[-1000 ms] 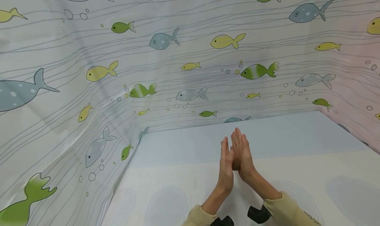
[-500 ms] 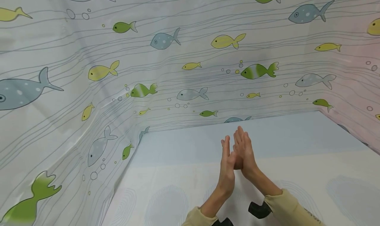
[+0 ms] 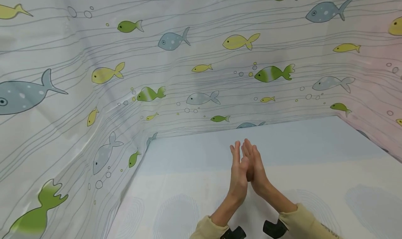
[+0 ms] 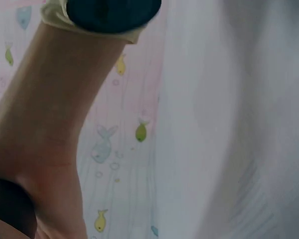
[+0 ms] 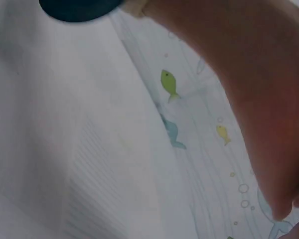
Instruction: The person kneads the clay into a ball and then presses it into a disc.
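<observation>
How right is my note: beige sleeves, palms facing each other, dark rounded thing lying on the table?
One error: the dark rounded thing is not lying on the table; it is between the left hand and the right hand, as the head and left wrist views show. The beige sleeves and the rest stand.

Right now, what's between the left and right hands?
A dark rounded object, mostly covered, sits between the left hand and right hand. Head view shows its lower end; left wrist view, its curved edge. Identity unclear.
</observation>
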A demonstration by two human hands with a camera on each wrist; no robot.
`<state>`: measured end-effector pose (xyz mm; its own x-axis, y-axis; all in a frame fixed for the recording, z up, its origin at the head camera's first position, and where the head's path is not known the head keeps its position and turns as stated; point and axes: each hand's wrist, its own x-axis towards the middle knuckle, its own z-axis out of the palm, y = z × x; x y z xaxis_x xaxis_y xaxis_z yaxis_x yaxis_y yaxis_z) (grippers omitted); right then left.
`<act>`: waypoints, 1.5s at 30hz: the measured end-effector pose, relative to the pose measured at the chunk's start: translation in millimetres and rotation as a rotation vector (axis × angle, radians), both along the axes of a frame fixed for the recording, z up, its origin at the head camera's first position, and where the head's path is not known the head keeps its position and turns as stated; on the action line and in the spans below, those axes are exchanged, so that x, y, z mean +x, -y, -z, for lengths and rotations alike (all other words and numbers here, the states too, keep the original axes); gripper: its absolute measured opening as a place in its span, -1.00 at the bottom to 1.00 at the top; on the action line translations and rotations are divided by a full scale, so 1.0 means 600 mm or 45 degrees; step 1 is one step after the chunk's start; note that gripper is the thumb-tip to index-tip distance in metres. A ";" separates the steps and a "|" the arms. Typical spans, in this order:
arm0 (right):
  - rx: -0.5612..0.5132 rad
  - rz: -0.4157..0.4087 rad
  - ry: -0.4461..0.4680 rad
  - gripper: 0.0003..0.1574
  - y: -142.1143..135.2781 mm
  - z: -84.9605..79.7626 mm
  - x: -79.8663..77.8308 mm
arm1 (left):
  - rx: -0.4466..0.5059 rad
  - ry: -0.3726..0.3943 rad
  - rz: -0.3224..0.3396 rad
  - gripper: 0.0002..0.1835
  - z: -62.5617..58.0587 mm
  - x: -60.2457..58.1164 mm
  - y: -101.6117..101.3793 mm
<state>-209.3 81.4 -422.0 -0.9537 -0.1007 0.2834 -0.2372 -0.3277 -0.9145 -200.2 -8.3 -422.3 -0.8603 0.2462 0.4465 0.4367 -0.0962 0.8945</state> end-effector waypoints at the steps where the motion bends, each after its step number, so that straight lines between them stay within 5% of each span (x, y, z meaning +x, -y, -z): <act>1: 0.010 -0.004 -0.002 -0.12 0.004 -0.001 0.005 | 0.008 0.008 -0.017 -0.30 0.002 -0.004 0.001; 8: 0.018 -0.011 0.000 -0.15 0.020 -0.010 0.027 | 0.038 0.035 -0.116 -0.32 0.008 -0.029 0.003; 26: -0.035 -0.182 0.002 -0.16 0.036 -0.033 0.071 | 0.163 0.125 -0.243 -0.29 -0.030 -0.083 0.037; 34: -0.064 -0.160 -0.015 -0.17 0.040 -0.043 0.074 | 0.175 0.132 -0.217 -0.29 -0.025 -0.086 0.038; 45: -0.129 -0.040 -0.014 -0.13 0.033 -0.042 0.053 | 0.204 0.130 -0.010 -0.29 -0.003 -0.058 0.021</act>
<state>-177.3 61.5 -396.8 -0.9473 -0.1006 0.3041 -0.2353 -0.4255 -0.8738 -234.8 -21.2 -420.5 -0.9048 0.1717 0.3897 0.3457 -0.2382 0.9076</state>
